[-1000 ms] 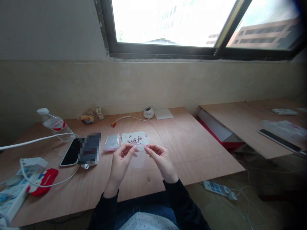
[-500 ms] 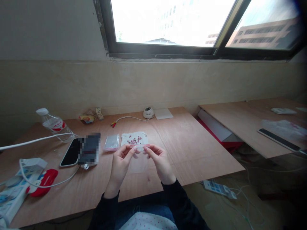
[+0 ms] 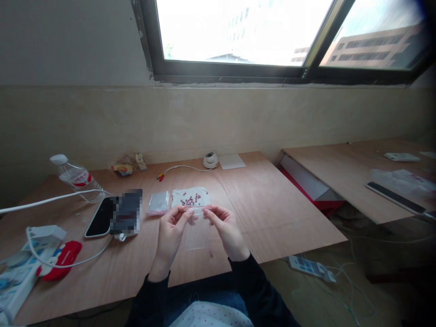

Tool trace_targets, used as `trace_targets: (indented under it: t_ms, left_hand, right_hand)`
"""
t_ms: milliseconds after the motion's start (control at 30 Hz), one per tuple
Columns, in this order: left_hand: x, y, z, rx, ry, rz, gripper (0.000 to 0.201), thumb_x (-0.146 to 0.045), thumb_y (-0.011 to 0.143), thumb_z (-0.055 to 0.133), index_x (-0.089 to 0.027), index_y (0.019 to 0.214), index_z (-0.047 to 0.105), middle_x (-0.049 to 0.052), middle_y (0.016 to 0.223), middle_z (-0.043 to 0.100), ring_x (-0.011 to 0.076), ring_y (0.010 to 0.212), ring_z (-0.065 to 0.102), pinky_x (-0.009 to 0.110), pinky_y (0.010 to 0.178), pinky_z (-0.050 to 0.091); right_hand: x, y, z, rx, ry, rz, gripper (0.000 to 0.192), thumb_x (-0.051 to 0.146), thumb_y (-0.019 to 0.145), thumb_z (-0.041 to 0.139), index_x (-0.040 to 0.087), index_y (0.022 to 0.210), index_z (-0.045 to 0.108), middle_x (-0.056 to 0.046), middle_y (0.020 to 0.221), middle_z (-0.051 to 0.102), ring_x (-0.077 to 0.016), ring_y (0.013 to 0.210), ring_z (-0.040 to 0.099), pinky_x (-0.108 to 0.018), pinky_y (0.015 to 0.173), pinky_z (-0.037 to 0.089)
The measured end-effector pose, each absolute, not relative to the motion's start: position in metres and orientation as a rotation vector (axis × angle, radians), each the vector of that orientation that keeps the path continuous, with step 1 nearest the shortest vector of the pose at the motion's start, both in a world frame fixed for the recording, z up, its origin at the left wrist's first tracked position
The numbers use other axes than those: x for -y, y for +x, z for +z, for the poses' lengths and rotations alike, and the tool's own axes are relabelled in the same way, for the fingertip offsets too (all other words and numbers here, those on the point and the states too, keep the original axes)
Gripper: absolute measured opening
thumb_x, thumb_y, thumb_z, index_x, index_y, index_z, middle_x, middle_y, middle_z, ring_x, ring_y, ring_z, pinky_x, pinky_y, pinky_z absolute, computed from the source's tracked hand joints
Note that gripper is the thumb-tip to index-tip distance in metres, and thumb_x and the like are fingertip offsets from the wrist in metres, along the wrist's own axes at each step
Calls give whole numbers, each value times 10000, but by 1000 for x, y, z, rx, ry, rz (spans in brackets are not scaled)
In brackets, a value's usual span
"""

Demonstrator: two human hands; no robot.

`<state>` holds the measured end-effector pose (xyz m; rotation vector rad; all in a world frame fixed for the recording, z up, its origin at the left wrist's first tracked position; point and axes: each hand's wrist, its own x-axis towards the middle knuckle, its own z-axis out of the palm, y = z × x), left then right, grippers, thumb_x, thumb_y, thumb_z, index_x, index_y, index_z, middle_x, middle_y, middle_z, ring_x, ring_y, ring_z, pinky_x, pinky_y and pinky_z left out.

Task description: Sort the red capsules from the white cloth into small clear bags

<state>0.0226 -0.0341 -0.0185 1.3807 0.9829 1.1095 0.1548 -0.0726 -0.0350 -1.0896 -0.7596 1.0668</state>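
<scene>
— What are the two hands doing?

— Both are raised just above the wooden worktop (image 3: 272,200), close in front of the person. The left hand (image 3: 169,231) and the right hand (image 3: 226,229) each pinch the top edge of a small clear zip bag (image 3: 196,229), thumb against forefinger, on either side of its red seal strip.

— So each grip is closed on the bag?

— Yes, each grip is a tight fingertip pinch on the bag's upper rim, the other fingers loosely curled. The bag hangs down between the hands; it looks empty, though it is too transparent to be certain.

— What lies near it?

— Just beyond the hands, a white sheet (image 3: 190,196) lies flat on the worktop with a scatter of small red beads (image 3: 190,199) on it. Beside that sheet, to the left, is a stack of clear zip bags (image 3: 158,202). Further left lies a dark phone (image 3: 100,217), next to a blurred patch.

— And the far left?

— A plastic water bottle (image 3: 76,178) lies on its side, a white cable (image 3: 44,200) running past it. A white power strip (image 3: 20,272) sits at the near left corner, with a red object (image 3: 63,258) beside it.

— Anything at the back?

— A small white dome camera (image 3: 210,160) by the wall, with a white flat pad (image 3: 231,161) just right of it.
</scene>
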Motion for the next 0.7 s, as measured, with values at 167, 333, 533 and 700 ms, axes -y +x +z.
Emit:
trace_targets:
  t_ms: [167,333,533,700]
  left_hand:
    - [33,22,-19,-993,1376,1116,140,-272,764,619,-147,702,619,-16,619,619,120,610,578,218,619,444]
    - [34,23,-18,-962,1414,1081,133,-266,780,606,-149,721,623,-5,658,632,125,652,582,221,653,444]
    - [35,26,-15,-923,1453,1024,118,-274,780,604,-158,772,630,-7,659,616,139,681,584,232,680,450]
    - [36,26,-16,-911,1456,1022,125,-271,775,613,-166,833,647,-11,654,621,143,701,596,235,693,453]
  right_hand:
    - [72,156,-39,759,-1098,1086,210,380,693,697,186,770,703,-17,720,657,-143,685,563,-260,620,418]
    - [73,154,-38,754,-1041,1133,184,355,694,703,187,769,699,-12,728,677,-143,697,584,-261,643,423]
    - [74,153,-34,746,-1028,1144,176,351,694,701,183,744,688,-21,743,702,-169,736,619,-289,691,452]
    - [73,154,-35,756,-1051,1139,183,360,695,700,184,745,687,-25,752,702,-171,739,622,-287,678,470]
